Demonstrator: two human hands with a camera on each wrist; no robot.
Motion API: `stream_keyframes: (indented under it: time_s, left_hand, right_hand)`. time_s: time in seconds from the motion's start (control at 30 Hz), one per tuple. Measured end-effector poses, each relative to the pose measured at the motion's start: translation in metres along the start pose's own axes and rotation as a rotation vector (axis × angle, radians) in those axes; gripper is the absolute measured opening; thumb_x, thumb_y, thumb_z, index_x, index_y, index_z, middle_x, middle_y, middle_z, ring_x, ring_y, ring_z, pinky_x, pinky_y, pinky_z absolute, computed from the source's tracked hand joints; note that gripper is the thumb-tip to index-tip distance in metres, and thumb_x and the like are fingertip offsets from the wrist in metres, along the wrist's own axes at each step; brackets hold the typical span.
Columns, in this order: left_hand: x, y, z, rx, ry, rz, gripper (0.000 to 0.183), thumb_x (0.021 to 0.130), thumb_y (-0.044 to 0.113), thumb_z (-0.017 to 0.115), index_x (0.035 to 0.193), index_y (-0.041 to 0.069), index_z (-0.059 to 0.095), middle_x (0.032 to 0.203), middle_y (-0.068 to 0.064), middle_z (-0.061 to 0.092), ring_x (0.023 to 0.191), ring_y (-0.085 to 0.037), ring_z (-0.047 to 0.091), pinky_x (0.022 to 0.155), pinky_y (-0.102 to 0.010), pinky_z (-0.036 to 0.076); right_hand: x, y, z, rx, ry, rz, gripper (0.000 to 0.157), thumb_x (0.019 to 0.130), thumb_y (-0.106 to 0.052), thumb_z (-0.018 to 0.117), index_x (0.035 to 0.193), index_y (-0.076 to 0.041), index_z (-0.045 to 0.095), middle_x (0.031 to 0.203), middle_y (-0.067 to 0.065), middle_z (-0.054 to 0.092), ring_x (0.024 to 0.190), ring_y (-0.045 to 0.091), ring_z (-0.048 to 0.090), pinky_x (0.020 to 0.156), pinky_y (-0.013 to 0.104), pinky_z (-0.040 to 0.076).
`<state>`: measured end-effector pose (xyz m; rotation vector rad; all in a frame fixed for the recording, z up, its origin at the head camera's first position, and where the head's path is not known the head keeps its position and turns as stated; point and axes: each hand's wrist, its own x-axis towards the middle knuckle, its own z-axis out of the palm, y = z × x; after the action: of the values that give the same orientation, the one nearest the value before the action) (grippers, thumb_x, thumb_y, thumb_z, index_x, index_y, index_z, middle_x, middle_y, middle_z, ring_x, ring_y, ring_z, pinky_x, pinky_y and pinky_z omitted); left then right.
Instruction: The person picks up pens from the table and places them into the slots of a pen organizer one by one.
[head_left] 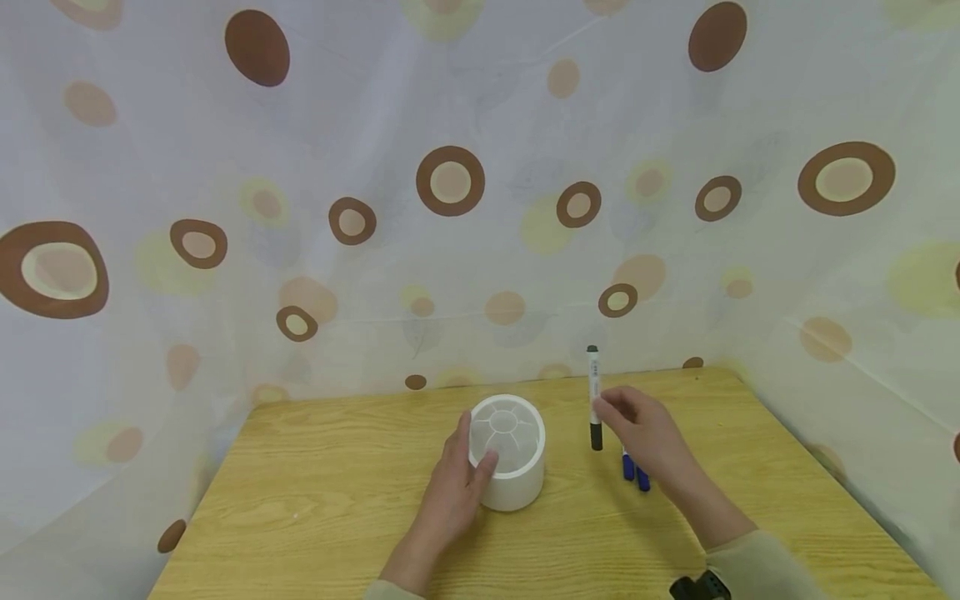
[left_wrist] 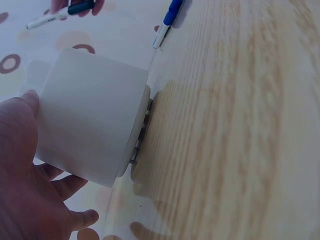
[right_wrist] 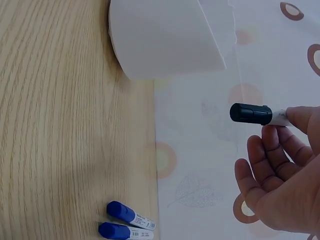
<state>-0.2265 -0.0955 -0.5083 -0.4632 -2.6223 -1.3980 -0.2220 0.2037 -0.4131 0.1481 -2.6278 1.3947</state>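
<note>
A round white pen holder [head_left: 517, 492] with clear divided compartments stands on the wooden table. My left hand [head_left: 452, 479] grips it from the left side, the thumb over its near rim and the fingers along its wall. To the right of the holder, my right hand [head_left: 648, 429] pinches a white marker [head_left: 596, 383] around its barrel between thumb and fingertips. That marker is held upright above the table, its black cap [right_wrist: 250, 114] pointing down. Two blue-capped markers [right_wrist: 131, 215] lie side by side on the table under the right hand, which partly hides them in the head view.
The wooden table [head_left: 330, 475] carries the holder and markers. Behind it and along both sides hangs a pale curtain [head_left: 480, 250] with brown and yellow dots. A dark watch [head_left: 701, 586] is on the right wrist.
</note>
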Motion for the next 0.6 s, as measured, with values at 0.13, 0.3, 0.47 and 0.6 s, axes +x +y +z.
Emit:
stream_keyframes:
  time_s: [0.13,0.3,0.47,0.6]
  left_hand:
    - [0.001,0.001,0.000,-0.002,-0.002,0.000,0.082,0.117,0.054,0.047,0.178,0.009,0.013,0.176,-0.026,0.029,0.158,-0.049,0.036,0.127,-0.066,0.031]
    - [0.000,0.002,-0.001,-0.004,-0.001,0.000,0.083,0.117,0.054,0.047,0.177,0.007,0.014,0.176,-0.027,0.030,0.158,-0.049,0.036,0.127,-0.066,0.032]
    - [0.000,0.002,-0.001,-0.005,0.003,0.004,0.083,0.117,0.054,0.047,0.177,0.007,0.015,0.175,-0.027,0.031,0.158,-0.048,0.037,0.127,-0.066,0.032]
    - [0.000,0.002,-0.001,-0.004,0.000,0.007,0.083,0.117,0.055,0.047,0.177,0.007,0.014,0.175,-0.027,0.030,0.158,-0.048,0.037,0.127,-0.065,0.032]
  right_hand:
    - [0.002,-0.005,0.005,0.011,0.010,-0.026,0.039,0.115,-0.036,0.063,0.133,-0.002,0.071,0.125,0.011,0.077,0.122,0.033,0.069,0.107,0.058,0.055]
    - [0.006,-0.009,0.012,0.010,0.018,-0.045,0.035,0.115,-0.036,0.064,0.129,-0.005,0.073,0.122,0.009,0.078,0.120,0.031,0.070,0.104,0.054,0.056]
    - [0.007,-0.013,0.017,0.019,0.026,-0.051,0.034,0.115,-0.036,0.064,0.128,-0.006,0.073,0.122,0.008,0.078,0.119,0.030,0.070,0.104,0.054,0.056]
    - [0.008,-0.016,0.022,0.036,0.028,-0.060,0.034,0.115,-0.035,0.065,0.129,-0.005,0.073,0.123,0.009,0.077,0.120,0.030,0.070,0.107,0.055,0.056]
